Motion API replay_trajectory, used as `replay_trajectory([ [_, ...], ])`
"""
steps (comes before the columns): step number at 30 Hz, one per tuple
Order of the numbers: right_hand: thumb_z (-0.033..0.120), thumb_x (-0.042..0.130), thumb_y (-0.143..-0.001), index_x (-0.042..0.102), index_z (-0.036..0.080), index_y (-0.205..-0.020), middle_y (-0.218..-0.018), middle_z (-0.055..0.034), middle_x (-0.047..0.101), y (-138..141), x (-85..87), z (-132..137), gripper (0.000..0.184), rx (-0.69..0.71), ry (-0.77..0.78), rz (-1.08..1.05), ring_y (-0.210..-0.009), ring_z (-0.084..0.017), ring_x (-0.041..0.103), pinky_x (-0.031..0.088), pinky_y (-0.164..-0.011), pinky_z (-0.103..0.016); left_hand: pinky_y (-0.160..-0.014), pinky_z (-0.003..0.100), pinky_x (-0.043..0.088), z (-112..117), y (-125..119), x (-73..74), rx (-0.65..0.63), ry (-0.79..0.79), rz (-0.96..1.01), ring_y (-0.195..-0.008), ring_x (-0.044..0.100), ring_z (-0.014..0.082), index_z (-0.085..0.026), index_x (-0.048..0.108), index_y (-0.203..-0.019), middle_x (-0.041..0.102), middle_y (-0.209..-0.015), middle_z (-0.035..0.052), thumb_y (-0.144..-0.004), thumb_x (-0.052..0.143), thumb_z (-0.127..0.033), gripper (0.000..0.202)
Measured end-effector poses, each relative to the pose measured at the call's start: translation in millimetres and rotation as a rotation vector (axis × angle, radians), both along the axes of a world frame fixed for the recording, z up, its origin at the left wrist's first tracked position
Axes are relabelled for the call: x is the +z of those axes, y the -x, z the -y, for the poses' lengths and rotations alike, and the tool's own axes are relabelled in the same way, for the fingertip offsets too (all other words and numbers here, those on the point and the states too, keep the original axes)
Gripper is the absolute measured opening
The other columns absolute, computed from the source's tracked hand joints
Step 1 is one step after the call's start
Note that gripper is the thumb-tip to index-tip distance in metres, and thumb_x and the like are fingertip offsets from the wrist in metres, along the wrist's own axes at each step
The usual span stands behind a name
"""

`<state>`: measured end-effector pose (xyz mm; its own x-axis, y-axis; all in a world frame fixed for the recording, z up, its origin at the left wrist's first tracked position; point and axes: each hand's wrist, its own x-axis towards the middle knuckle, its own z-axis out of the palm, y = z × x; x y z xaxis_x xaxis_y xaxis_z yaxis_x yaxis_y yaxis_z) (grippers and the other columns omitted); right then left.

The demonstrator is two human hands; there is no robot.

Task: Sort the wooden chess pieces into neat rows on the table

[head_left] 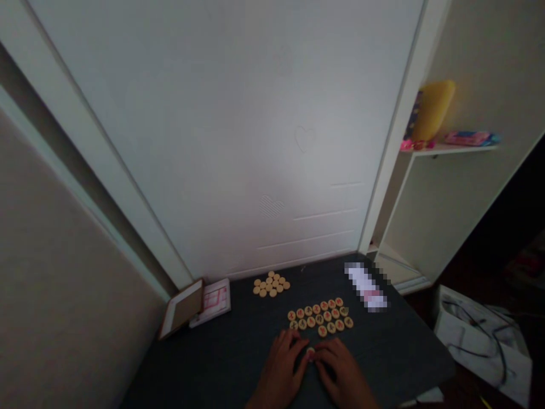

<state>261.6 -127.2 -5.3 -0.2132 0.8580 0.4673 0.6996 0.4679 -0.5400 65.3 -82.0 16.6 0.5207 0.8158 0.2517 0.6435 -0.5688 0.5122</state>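
Note:
At the table's near side, a round wooden Chinese chess piece [310, 354] with a red mark lies between my two hands. My left hand [283, 363] has its thumb and fingertips at the piece's left edge. From the other side, my right hand [340, 366] touches its right edge with bent fingers. Just beyond my fingers, several Chinese chess pieces [319, 319] are laid out in close rows, face up with red or dark characters. Some of the nearest row is hidden behind my left fingers. Farther back, a loose cluster of plain-looking discs [271, 285] shows no characters.
Everything sits on a dark table [204, 363] against a white panel [238, 142]. A framed board [182, 311] and a pink-and-white flat item [216, 302] are at the back left. A pixelated white item [366, 287] lies back right. Beyond the right edge stands a white box with cables [481, 341].

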Motion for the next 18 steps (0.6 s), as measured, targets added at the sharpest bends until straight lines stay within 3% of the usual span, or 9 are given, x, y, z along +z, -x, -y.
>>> replay_trajectory([
  [6,0.016,0.059,-0.091,0.070,0.028,-0.105,-0.101,-0.0032,0.073,0.8,-2.5,-3.1,0.021,-0.018,0.052,-0.049,-0.095,-0.022,0.068,0.054,-0.093,-0.038,-0.107,0.054,0.041,9.0,3.5,3.1,-0.035,0.054,-0.031,-0.119,0.057,0.0283,-0.037,0.061,-0.127,0.064,-0.127,0.0043,-0.098,0.055,-0.031,0.030],
  [10,0.028,0.059,-0.093,0.070,0.025,-0.099,-0.093,-0.0031,0.075,5.2,-1.2,-4.9,0.013,-0.032,0.175,-0.193,-0.086,-0.020,0.070,0.056,-0.082,-0.031,-0.106,0.046,0.043,9.5,-0.9,0.7,-0.021,0.141,0.093,-0.113,0.061,0.0247,-0.032,0.066,-0.114,0.069,-0.117,0.0035,-0.100,0.052,-0.032,0.020],
  [14,0.046,0.056,-0.095,0.069,0.023,-0.095,-0.085,-0.0026,0.076,13.5,-5.1,-12.0,0.027,-0.021,0.290,-0.363,-0.076,-0.018,0.071,0.055,-0.071,-0.024,-0.093,0.033,0.052,3.2,-3.5,-8.9,0.002,0.277,0.249,-0.100,0.067,0.0220,-0.029,0.068,-0.109,0.075,-0.107,0.0037,-0.097,0.055,-0.032,0.018],
  [18,0.059,0.059,-0.090,0.070,0.021,-0.087,-0.077,-0.0018,0.074,18.7,-13.1,-19.4,0.039,-0.081,0.272,-0.403,-0.070,-0.017,0.070,0.053,-0.065,-0.021,-0.088,0.031,0.055,-2.8,-3.1,-12.6,-0.021,0.312,0.350,-0.095,0.071,0.0226,-0.028,0.073,-0.105,0.077,-0.102,0.0057,-0.095,0.057,-0.034,0.020],
])
